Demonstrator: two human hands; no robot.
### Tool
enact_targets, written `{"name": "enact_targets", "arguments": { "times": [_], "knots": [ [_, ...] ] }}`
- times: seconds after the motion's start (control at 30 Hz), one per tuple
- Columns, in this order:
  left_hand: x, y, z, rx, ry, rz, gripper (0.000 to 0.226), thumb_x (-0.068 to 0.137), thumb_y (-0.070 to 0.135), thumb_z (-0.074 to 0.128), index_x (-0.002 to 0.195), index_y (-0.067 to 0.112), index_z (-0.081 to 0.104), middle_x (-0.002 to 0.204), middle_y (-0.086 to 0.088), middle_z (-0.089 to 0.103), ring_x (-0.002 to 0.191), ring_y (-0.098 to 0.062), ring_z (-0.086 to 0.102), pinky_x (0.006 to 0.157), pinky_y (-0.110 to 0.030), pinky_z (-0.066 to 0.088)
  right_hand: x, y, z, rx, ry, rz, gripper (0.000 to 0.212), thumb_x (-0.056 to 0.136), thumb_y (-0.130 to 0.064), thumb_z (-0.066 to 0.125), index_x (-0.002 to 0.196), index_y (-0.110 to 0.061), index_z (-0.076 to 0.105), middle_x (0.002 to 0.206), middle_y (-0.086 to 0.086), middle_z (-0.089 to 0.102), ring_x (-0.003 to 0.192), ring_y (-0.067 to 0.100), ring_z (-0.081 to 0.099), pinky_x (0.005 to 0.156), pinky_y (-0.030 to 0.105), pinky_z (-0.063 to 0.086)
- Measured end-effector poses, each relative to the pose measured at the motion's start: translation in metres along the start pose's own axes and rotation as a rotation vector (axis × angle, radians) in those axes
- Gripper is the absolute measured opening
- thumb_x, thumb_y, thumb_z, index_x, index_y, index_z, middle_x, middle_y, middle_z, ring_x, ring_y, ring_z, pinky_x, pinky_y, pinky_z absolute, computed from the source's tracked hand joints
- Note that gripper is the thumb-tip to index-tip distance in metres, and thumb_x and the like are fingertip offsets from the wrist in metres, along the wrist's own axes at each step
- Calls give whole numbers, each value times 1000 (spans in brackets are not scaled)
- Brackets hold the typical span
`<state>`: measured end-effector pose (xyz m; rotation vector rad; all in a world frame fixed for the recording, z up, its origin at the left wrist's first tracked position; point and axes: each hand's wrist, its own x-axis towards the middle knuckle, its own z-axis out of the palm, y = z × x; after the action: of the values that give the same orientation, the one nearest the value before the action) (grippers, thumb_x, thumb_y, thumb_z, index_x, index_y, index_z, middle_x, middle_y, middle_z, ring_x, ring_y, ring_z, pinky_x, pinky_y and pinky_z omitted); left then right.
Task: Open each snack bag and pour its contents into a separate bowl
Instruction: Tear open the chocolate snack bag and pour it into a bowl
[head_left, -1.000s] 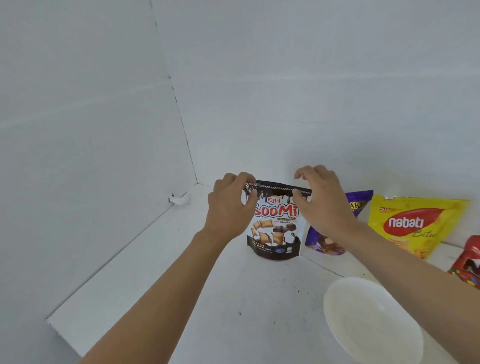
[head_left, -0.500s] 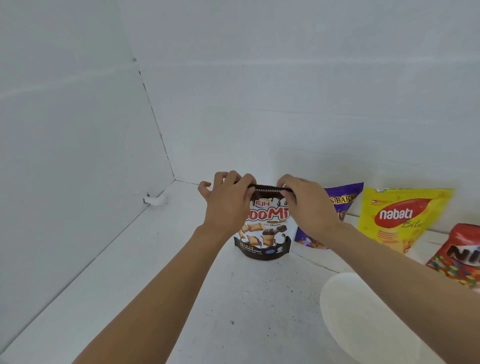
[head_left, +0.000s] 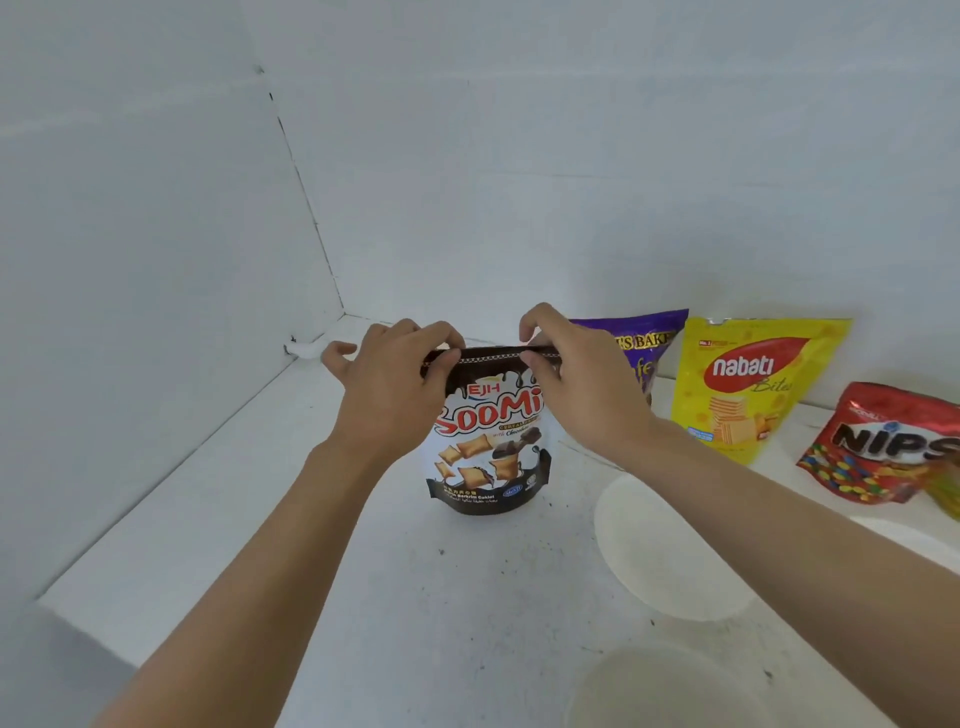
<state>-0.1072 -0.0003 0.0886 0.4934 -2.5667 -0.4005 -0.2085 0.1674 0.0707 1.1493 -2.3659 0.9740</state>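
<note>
I'm facing a white tabletop (head_left: 363, 597) w/ small dark specks (head_left: 441, 551), boxed in by a white left wall (head_left: 130, 260) & back wall (head_left: 571, 156), w/ a little white bracket (head_left: 306, 351) at the left wall's base.

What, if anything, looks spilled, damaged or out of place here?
Nothing stands out. The Soomi bag stands upright, untorn, left hand and right hand pinching its top strip. Only small dark specks mark the table before it.

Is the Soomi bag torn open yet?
Not yet: the black-and-white Soomi snack pouch stands upright, its dark top strip unbroken between the left hand and right hand, which both pinch it.
</note>
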Motion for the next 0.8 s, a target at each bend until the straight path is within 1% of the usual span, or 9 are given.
{"name": "enact_targets", "arguments": {
  "times": [0.1, 0.3, 0.4, 0.47, 0.5, 0.53, 0.6, 0.73, 0.8],
  "knots": [
    [-24, 2, -11, -1, -9, -45, 18, 104, 34, 47, 105, 38, 64, 96, 12, 61, 106, -12, 48, 102, -47, 17, -17, -9, -2, 11, -19, -59, 7, 98, -16, 57, 102, -19, 53, 89, 1, 72, 77, 16, 67, 60, 32, 57],
    [-67, 0, -23, -37, -85, -106, 15, 103, 37, 48, 101, 39, 62, 95, 11, 65, 95, -10, 55, 97, -44, 23, -50, -21, 1, 50, -118, -125, 4, 100, -15, 52, 103, -18, 54, 91, 2, 68, 81, 20, 66, 63, 37, 57],
    [-78, -1, -30, -93, -99, -79, 13, 101, 36, 53, 100, 36, 66, 92, 8, 66, 90, -13, 60, 94, -41, 39, -57, -24, -3, 107, -143, -129, 7, 99, -13, 52, 103, -18, 52, 92, 3, 68, 83, 19, 67, 63, 37, 58],
    [-82, -3, -36, -176, -116, -63, 11, 99, 31, 59, 98, 32, 70, 90, 7, 66, 86, -14, 62, 78, -31, 48, -61, -26, -5, 119, -150, -127, 8, 100, -13, 52, 105, -19, 51, 96, 2, 69, 87, 19, 68, 65, 33, 59],
    [-84, -3, -38, -201, -125, -60, 11, 98, 30, 61, 97, 32, 72, 89, 7, 67, 85, -11, 62, 72, -22, 46, -63, -28, -5, 109, -147, -129, 9, 100, -14, 52, 107, -20, 50, 98, 2, 69, 89, 19, 68, 67, 34, 60],
    [-86, -4, -40, -214, -132, -59, 11, 98, 28, 62, 96, 31, 73, 88, 8, 67, 85, -8, 63, 68, -16, 43, -64, -28, -4, 93, -139, -133, 12, 100, -13, 52, 108, -21, 48, 99, 1, 69, 90, 20, 67, 70, 38, 60],
    [-88, -7, -43, -234, -140, -53, 12, 97, 26, 64, 99, 32, 73, 86, 11, 67, 85, -5, 63, 67, -9, 41, -67, -30, -1, 58, -119, -144, 14, 100, -12, 52, 109, -23, 48, 99, 1, 69, 91, 20, 64, 75, 46, 57],
    [-90, -8, -44, -260, -112, -20, 22, 98, 18, 63, 107, 32, 77, 92, 10, 67, 88, -6, 64, 72, -11, 45, -67, -33, 2, 56, -84, -149, 15, 96, -13, 58, 108, -22, 55, 102, 0, 66, 97, 20, 58, 78, 47, 55],
    [-90, -9, -44, -256, -85, 8, 24, 98, 14, 63, 108, 27, 79, 95, 8, 69, 88, -10, 65, 73, -20, 50, -66, -34, 2, 75, -83, -161, 14, 95, -12, 60, 107, -20, 58, 103, 0, 65, 99, 19, 57, 79, 48, 54]
  ]
}}
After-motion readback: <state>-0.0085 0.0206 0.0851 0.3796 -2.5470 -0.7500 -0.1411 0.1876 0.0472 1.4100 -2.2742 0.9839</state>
